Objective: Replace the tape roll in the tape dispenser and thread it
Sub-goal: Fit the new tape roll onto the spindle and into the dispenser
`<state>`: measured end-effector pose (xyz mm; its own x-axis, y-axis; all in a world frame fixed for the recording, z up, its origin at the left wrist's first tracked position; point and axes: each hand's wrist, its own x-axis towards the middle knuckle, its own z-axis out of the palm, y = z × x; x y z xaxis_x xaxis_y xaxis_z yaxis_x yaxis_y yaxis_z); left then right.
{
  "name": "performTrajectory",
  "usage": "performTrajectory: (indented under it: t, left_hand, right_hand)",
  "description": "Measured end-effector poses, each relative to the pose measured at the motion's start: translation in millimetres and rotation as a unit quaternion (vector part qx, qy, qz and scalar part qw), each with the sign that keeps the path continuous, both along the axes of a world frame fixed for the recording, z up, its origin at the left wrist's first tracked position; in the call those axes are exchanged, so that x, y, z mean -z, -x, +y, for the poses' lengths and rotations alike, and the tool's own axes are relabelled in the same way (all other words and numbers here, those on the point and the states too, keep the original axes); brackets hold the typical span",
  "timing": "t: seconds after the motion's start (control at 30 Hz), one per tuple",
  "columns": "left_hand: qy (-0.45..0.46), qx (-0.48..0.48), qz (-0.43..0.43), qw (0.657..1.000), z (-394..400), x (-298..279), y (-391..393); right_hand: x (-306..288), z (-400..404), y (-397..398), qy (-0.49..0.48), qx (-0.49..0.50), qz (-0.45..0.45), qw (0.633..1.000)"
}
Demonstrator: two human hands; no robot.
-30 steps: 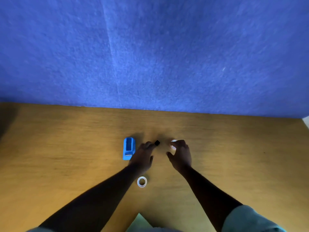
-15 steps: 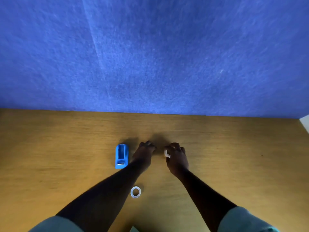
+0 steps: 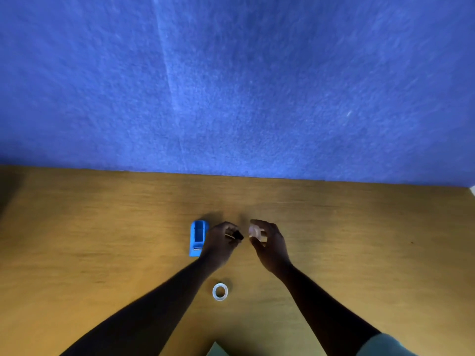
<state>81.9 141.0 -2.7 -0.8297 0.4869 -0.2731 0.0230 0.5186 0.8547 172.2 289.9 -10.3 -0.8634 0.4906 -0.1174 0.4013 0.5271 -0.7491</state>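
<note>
Hands now apart: left hand [image 3: 222,242] pinching black spindle [image 3: 238,235].

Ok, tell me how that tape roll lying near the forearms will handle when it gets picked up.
The tape roll is a thin, hollow ring, so probably light. Lying flat on the table, it shouldn't roll; on edge it likely would. Its glossy surface may be slippery.

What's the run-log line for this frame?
left hand: holds black hub | right hand: holds tape roll | dispenser: empty
</note>
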Motion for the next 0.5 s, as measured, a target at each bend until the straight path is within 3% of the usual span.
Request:
performTrajectory:
  t: [0.23,0.5]
  left_hand:
    - [-0.051,-0.065,-0.029,0.996,-42.7,-21.7,-8.6]
    - [-0.157,-0.08,-0.071,0.982,-74.5,-38.1,-25.0]
  right_hand:
    - [-27.1,-40.6,-10.9,0.2,-0.012,0.064,0.978]
    - [-48.6,-70.7,-22.5,0.261,-0.043,0.088,0.96]
